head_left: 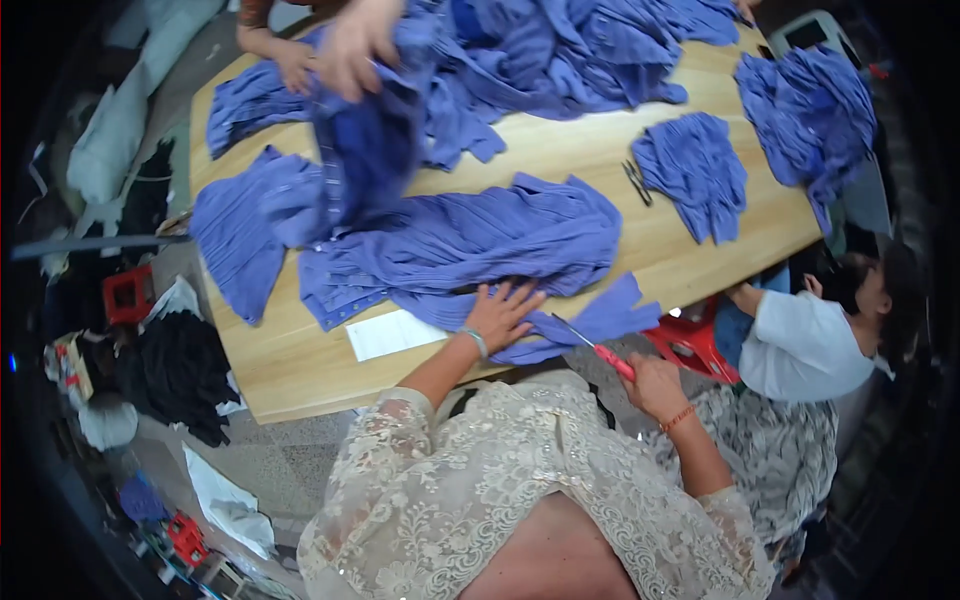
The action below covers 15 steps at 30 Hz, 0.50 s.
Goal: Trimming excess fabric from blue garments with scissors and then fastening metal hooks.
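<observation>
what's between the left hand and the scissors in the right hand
In the head view, only blue cloth: the left hand presses it flat, and the red-handled scissors in the right hand cut it.

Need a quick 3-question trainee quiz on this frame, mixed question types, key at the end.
1. True or false: the left hand lies flat on the blue garment.
2. What does the right hand hold? A) red-handled scissors B) a pen C) a tape measure
3. What flat white thing lies on the wooden table left of the left hand?

Key:
1. True.
2. A; the blades point at the blue cloth strip at the table edge.
3. A sheet of white paper.
</observation>
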Each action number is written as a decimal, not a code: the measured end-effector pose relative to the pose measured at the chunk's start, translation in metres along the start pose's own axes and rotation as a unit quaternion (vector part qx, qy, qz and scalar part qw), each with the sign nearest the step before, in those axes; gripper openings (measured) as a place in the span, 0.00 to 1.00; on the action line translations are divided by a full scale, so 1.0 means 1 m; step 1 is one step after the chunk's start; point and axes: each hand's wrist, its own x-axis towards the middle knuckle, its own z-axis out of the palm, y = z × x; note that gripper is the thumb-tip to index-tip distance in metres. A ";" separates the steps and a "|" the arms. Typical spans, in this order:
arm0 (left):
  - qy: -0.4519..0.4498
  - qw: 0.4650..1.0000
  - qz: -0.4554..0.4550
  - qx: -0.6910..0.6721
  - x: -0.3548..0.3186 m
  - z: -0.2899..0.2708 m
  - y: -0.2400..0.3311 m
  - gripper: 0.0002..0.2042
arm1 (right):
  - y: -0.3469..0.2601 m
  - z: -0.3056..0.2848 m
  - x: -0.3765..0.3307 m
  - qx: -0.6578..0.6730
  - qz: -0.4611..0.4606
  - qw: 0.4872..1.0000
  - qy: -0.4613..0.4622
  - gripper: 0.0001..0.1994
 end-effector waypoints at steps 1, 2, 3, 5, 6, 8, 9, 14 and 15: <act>-0.008 1.000 0.001 -0.005 0.003 -0.002 0.003 0.30 | -0.004 -0.005 0.001 0.007 -0.007 1.000 -0.011 0.11; -0.039 0.994 -0.020 -0.097 0.004 -0.004 0.003 0.30 | -0.012 -0.010 0.005 0.029 -0.013 0.999 -0.024 0.11; 0.066 0.997 0.023 -0.023 0.003 -0.005 0.004 0.30 | -0.013 -0.010 0.010 0.029 -0.025 0.999 -0.023 0.11; 0.002 0.999 -0.009 -0.032 -0.001 -0.009 0.002 0.30 | -0.014 -0.008 0.019 0.063 -0.017 0.998 -0.013 0.10; 0.007 0.999 0.001 -0.041 0.001 -0.019 0.004 0.30 | -0.010 -0.006 0.021 0.061 -0.021 0.998 -0.010 0.10; -0.014 0.992 -0.018 -0.122 -0.001 -0.033 0.004 0.30 | -0.004 -0.002 0.026 0.114 -0.005 0.993 0.008 0.12; 0.092 0.983 -0.006 -0.159 -0.007 -0.032 -0.002 0.29 | -0.004 -0.001 0.029 0.112 -0.009 0.994 0.011 0.12; 0.306 0.928 -0.199 -0.068 -0.047 -0.069 -0.060 0.28 | -0.015 0.007 0.046 0.140 -0.060 0.974 0.165 0.23; 0.304 0.919 -0.249 -0.018 -0.060 -0.069 -0.074 0.29 | -0.022 0.002 0.050 0.137 -0.058 0.975 0.166 0.23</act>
